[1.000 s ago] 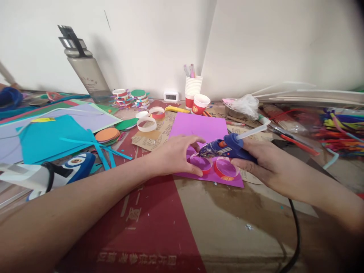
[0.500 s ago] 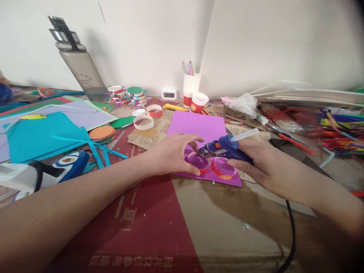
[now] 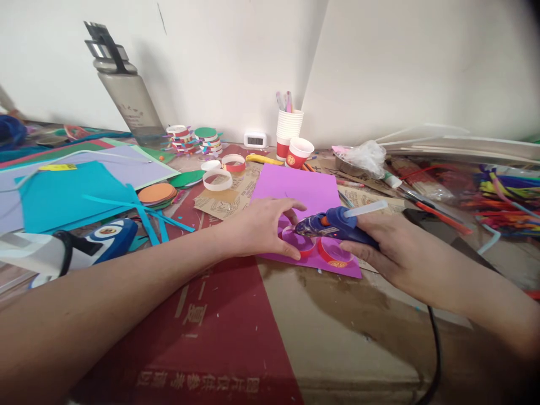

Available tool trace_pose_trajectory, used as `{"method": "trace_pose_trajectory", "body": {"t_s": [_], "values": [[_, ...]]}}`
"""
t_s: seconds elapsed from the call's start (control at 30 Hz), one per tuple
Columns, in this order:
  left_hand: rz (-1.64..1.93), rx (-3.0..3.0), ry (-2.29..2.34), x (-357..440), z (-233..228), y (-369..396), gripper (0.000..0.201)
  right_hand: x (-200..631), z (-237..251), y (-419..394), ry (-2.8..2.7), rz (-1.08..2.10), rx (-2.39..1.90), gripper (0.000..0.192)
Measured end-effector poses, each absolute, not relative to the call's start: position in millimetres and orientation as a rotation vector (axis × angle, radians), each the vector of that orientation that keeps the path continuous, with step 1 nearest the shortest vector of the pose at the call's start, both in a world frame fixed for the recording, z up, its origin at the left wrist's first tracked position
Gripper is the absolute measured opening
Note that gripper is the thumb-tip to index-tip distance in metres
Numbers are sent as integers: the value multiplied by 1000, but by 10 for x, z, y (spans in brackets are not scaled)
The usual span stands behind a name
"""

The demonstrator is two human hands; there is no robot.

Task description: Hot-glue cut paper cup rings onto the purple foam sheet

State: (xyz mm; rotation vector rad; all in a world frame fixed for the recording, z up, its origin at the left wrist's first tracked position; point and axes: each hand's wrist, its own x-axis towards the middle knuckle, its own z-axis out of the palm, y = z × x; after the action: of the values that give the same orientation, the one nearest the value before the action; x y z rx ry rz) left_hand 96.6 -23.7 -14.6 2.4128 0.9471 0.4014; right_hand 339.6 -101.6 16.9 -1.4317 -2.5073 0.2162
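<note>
My right hand [image 3: 390,247] grips a blue hot glue gun [image 3: 337,223] with a white glue stick sticking out of its back. Its nozzle points left at a red paper ring [image 3: 300,242] lying on a purple sheet [image 3: 295,191]. My left hand [image 3: 261,228] holds that ring between thumb and fingers, pressing it to the sheet. A second red ring [image 3: 335,254] lies just right of the first, under the gun.
Cardboard [image 3: 337,337] covers the table. Paper cups [image 3: 295,147], loose rings [image 3: 217,180], coloured paper sheets [image 3: 71,194], a metal bottle [image 3: 126,95] and a small clock [image 3: 255,139] stand behind. Pipe cleaners [image 3: 506,197] lie at right. The gun's black cord [image 3: 434,349] trails toward me.
Hands, gun and rings keep their places on the purple sheet; only my head has shifted a little, so the view has moved slightly.
</note>
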Motion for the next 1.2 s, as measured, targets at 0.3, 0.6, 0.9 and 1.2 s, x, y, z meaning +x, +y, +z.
{"method": "trace_pose_trajectory", "body": {"t_s": [0.3,0.6,0.9,1.2], "values": [[403,2423,963,975,-135,-254,81,3350,174,-1014,-2511,221,-1436,26],[387,2424,939,970,-151,-230,84,3377,259,-1093,-2516,113,-1474,29],[402,2416,950,978,-138,-249,80,3267,239,-1090,-2475,218,-1472,25],[412,2426,942,977,-149,-252,76,3287,151,-1022,-2469,280,-1461,28]]}}
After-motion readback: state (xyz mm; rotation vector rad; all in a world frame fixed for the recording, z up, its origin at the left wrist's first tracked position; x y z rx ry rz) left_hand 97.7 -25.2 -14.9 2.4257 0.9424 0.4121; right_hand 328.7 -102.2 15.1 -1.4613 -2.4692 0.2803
